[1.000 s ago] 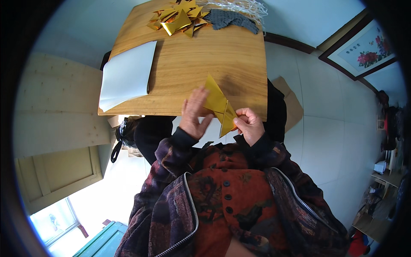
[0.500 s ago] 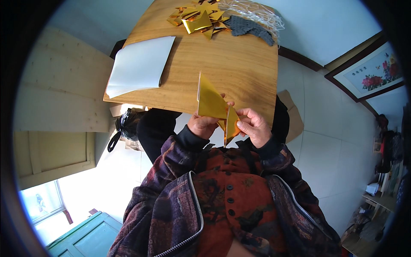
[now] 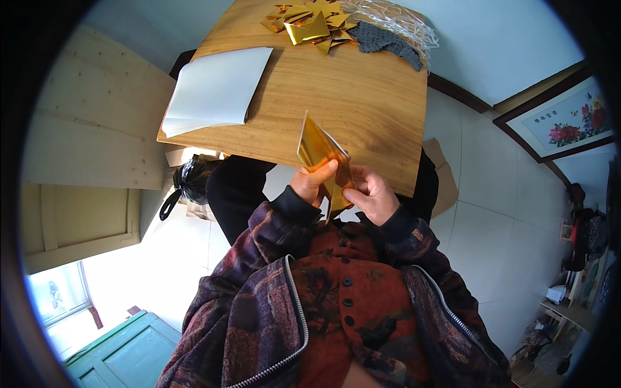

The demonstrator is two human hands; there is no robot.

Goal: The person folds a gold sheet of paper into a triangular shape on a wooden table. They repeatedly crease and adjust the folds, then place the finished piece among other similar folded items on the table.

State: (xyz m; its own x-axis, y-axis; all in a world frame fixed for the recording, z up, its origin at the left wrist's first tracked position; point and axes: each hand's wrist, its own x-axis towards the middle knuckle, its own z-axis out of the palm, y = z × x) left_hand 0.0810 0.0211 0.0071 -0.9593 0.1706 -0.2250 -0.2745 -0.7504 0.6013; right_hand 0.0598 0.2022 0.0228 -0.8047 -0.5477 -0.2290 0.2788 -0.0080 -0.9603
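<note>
Gold folded paper [image 3: 312, 147] is in both hands as I look down through the head camera, held up just over the near edge of the wooden table [image 3: 349, 97], right of the edge's middle. Its pointed end aims far and a little left; the other end hangs near, toward the person's shirt [image 3: 323, 275]. I see the left hand [image 3: 313, 181] gripping it narrowly, thumb laid along the near face, though I cannot tell how the fingers sit behind. On the right, the right hand [image 3: 372, 195] pinches the lower part, thumb on top.

On the table's left side I have a stack of white sheets [image 3: 217, 87]. At the far edge lies a pile of gold folded pieces [image 3: 309, 29], with a dark grey textured cloth [image 3: 386, 44] just right of it and a tangle of clear strands [image 3: 404, 24] beyond.
</note>
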